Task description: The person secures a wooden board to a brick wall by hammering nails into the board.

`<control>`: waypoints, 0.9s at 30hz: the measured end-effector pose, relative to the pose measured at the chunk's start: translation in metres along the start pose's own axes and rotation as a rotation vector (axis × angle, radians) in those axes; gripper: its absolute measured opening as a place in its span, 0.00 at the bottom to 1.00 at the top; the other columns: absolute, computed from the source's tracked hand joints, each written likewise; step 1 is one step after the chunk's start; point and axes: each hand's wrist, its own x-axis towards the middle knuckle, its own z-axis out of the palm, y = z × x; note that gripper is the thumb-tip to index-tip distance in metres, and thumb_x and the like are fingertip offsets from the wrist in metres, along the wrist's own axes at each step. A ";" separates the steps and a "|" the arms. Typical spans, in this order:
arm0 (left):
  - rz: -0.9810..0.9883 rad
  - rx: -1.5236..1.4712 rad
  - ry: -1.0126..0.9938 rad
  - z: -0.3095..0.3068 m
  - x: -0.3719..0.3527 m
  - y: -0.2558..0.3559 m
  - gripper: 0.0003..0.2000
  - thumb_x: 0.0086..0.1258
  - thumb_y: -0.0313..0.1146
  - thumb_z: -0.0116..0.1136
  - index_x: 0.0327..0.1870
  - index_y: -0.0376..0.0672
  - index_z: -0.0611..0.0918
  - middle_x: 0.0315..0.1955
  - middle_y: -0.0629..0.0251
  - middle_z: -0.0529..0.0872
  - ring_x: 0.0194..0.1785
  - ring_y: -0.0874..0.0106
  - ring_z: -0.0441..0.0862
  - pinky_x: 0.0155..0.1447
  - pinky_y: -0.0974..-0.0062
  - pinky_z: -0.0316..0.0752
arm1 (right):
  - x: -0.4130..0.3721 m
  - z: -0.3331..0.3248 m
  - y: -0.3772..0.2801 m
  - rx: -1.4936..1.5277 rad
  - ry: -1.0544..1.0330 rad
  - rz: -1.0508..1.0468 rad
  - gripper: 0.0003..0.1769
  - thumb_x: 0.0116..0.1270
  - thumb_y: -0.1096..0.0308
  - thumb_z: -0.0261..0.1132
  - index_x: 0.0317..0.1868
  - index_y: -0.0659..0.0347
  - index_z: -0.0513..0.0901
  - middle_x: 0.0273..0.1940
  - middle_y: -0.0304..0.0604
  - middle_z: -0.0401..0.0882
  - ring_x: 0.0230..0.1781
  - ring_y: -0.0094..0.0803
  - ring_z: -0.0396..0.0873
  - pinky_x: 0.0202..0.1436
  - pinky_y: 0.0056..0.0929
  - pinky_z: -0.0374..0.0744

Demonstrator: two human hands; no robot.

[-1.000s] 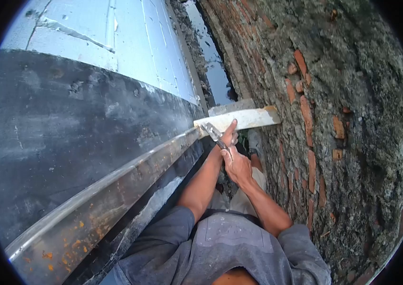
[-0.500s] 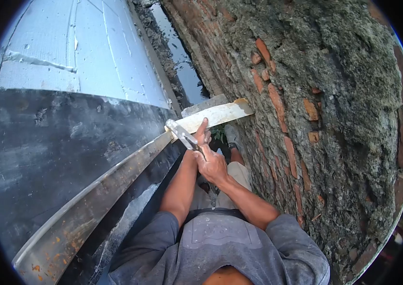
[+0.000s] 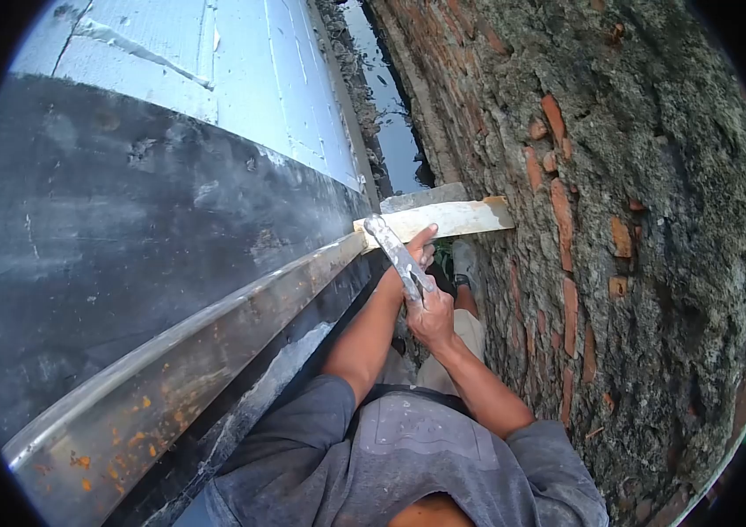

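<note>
Beside a rough brick wall (image 3: 654, 299), a pale board (image 3: 465, 218) reaches across to a rusty rail (image 3: 193, 373); the left hand (image 3: 420, 255) touches the board, grip unclear. The right hand (image 3: 432, 318) clasps a metal tool (image 3: 396, 253), best kept off the left.

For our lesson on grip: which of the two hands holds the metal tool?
The right hand, closed round the metal tool; the left hand instead is at the white strip.
</note>
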 end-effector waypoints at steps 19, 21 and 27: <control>-0.038 -0.100 -0.039 -0.007 0.012 -0.009 0.20 0.63 0.49 0.68 0.46 0.47 0.76 0.28 0.76 0.72 0.16 0.83 0.59 0.23 0.80 0.56 | 0.014 -0.002 0.006 -0.450 -0.323 0.314 0.18 0.75 0.55 0.55 0.49 0.64 0.73 0.28 0.66 0.80 0.32 0.64 0.80 0.35 0.57 0.76; -0.058 -0.103 -0.037 -0.008 0.013 -0.012 0.20 0.62 0.49 0.68 0.45 0.47 0.76 0.27 0.76 0.72 0.16 0.84 0.59 0.22 0.81 0.56 | 0.007 -0.009 0.002 -0.310 -0.258 0.236 0.20 0.74 0.55 0.55 0.54 0.62 0.74 0.32 0.64 0.82 0.32 0.63 0.81 0.36 0.57 0.77; -0.058 -0.170 -0.092 -0.011 0.013 -0.015 0.16 0.65 0.45 0.67 0.45 0.48 0.76 0.30 0.77 0.77 0.15 0.86 0.58 0.19 0.85 0.54 | 0.001 -0.001 0.015 -0.242 -0.137 0.099 0.21 0.74 0.53 0.55 0.50 0.65 0.75 0.33 0.64 0.83 0.31 0.63 0.82 0.37 0.57 0.78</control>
